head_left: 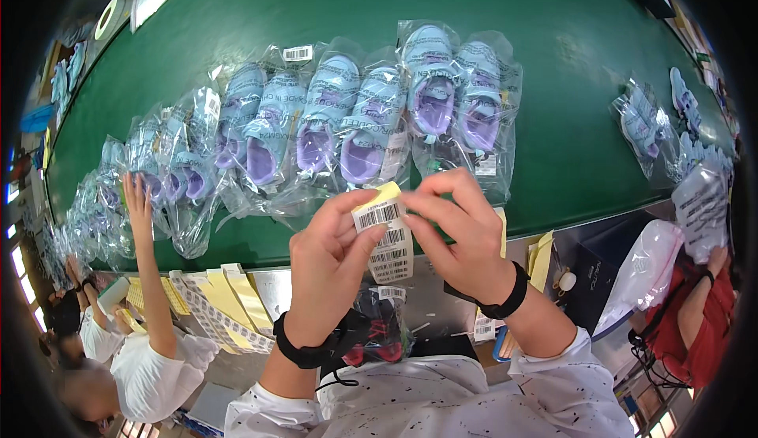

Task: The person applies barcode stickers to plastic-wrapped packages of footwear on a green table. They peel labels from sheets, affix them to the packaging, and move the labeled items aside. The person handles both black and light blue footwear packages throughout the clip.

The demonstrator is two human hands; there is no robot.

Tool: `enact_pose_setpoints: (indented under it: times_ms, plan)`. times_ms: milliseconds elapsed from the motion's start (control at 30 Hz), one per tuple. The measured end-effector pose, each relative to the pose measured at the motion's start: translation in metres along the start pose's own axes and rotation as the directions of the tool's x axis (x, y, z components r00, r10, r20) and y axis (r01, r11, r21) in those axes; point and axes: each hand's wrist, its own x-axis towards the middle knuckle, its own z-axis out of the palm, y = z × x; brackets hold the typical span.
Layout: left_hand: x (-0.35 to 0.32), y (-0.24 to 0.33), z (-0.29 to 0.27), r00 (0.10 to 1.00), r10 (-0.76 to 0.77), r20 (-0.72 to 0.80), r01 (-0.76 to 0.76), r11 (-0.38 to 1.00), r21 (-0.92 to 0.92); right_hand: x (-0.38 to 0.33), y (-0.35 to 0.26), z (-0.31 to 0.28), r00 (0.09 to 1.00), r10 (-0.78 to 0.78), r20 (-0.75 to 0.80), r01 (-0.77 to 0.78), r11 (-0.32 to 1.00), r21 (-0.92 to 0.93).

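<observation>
My left hand is closed on a sheet of barcode stickers, its thumb across the front. The white sheet has rows of black barcodes, and yellow backing shows at its top. With bent fingers, my right hand pinches at the sheet's upper right edge; the fingertips are slightly blurred. Just beyond my hands, pairs of light blue clogs with purple insides lie in clear printed bags. The nearest are a middle pair and a pair to its right. Below the sheet, a bagged dark and red item sits near my waist.
Bagged clogs run along the green table to the far left. More bagged clogs lie at the right. Yellow-backed sticker sheets rest along the near edge. A co-worker's arm reaches in at left; a person in red handles a bag at right.
</observation>
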Motion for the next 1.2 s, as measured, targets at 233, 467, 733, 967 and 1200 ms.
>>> enact_pose_setpoints:
  times_ms: [233,467,733,967,1200]
  plan:
    - [0.0,0.0,0.01,1.0,0.024,0.012,-0.024,0.999,0.035,-0.006,0.003,-0.006,0.999,-0.034,-0.008,0.034,0.994,-0.099]
    - [0.003,0.001,0.025,1.0,0.016,0.008,-0.016,1.0,-0.003,-0.012,0.002,-0.012,0.995,0.05,-0.085,-0.052,0.998,-0.025]
    - [0.006,-0.007,0.021,0.997,-0.074,-0.02,0.076,0.995,0.068,0.02,0.02,-0.072,0.924,0.258,-0.282,-0.235,0.965,0.112]
    - [0.012,-0.003,0.038,1.0,-0.03,0.0,0.03,0.994,0.1,0.072,0.194,-0.127,0.655,0.688,-0.311,-0.659,0.722,0.209]
    - [0.015,0.006,0.055,0.999,-0.041,-0.017,0.041,0.998,0.039,0.054,0.203,-0.123,0.578,0.774,-0.258,-0.57,0.61,0.55]
